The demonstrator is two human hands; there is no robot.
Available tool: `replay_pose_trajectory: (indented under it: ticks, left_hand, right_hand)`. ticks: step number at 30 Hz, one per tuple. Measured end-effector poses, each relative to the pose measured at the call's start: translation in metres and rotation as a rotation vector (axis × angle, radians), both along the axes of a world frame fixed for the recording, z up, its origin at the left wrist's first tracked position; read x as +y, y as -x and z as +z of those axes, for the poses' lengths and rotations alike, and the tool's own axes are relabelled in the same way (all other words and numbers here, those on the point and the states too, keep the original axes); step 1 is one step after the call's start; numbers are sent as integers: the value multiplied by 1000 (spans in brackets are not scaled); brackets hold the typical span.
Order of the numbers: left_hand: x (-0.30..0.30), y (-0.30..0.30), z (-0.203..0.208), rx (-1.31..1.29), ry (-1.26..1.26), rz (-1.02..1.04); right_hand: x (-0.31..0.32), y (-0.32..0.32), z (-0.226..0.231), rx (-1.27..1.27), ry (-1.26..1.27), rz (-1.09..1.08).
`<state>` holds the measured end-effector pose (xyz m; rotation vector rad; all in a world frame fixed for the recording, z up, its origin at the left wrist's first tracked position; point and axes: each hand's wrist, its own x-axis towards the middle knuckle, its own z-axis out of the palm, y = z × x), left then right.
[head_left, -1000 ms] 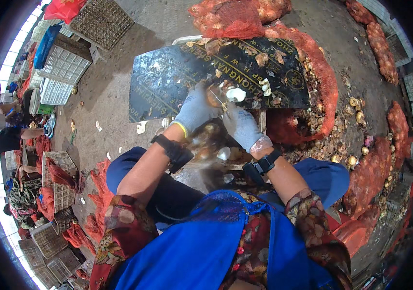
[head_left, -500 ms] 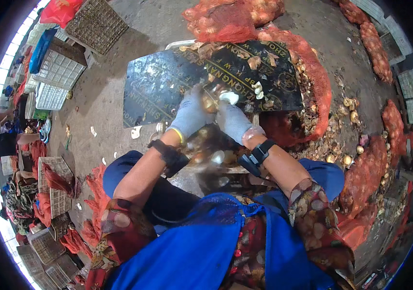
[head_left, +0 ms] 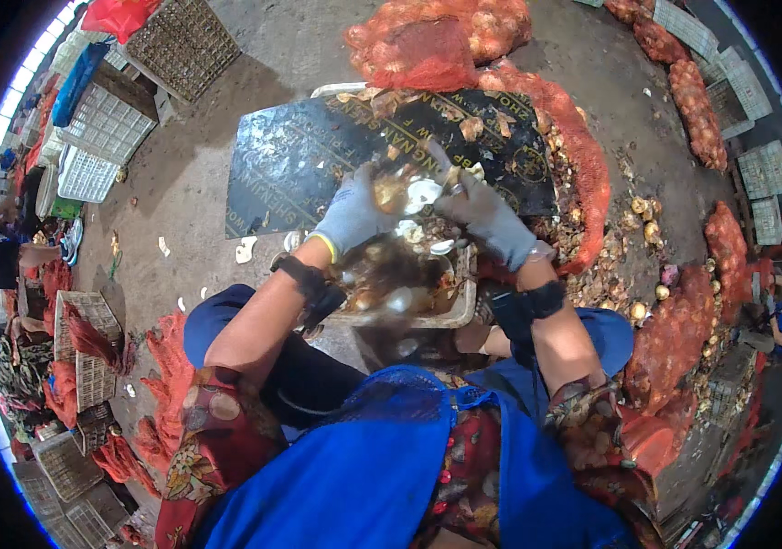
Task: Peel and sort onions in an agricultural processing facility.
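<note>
My left hand (head_left: 353, 218), in a pale grey glove, is closed on a yellow-brown onion (head_left: 391, 194) at the near edge of the black printed board (head_left: 272, 156). My right hand (head_left: 493, 220), also gloved, is to the right of the onion and apart from it. Its fingers are bent round something small and blurred that I cannot make out. White peeled pieces (head_left: 423, 195) lie between the hands. Below them is a pale-rimmed tub (head_left: 464, 306) with onions and scraps, smeared in the picture. Dry brown skins (head_left: 471, 128) are scattered over the board's far side.
An open red net sack (head_left: 592, 183) of onions and skins lies against the board's right side. Full onion sacks (head_left: 437, 46) lie beyond it. Loose onions (head_left: 640, 207) and peelings litter the floor at right. Plastic crates (head_left: 112, 137) stand at left; another person sits at far left.
My right hand has drawn away to the right from the onion and turned. The left hand still grips the onion. More white pieces show between the hands.
</note>
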<state>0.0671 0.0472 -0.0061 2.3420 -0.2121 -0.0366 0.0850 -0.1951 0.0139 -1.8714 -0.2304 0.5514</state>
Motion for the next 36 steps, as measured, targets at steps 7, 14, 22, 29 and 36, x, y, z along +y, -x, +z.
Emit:
replay_pose_trajectory:
  ticks: [7,14,22,29,36]
  left_hand:
    - [12,-2,-6,118,-41,38]
    - [7,5,-9,29,-107,63]
    - [7,-6,-16,174,4,55]
    - [11,-9,-25,133,-68,67]
    - [14,-6,-17,181,-62,16]
  right_hand:
    - [-28,-6,142,119,-519,-43]
    - [-31,-3,3,-251,412,-218]
    - [31,39,-38,-517,452,-21]
    - [57,45,-64,-596,396,-12]
    - [66,42,-66,-383,466,50]
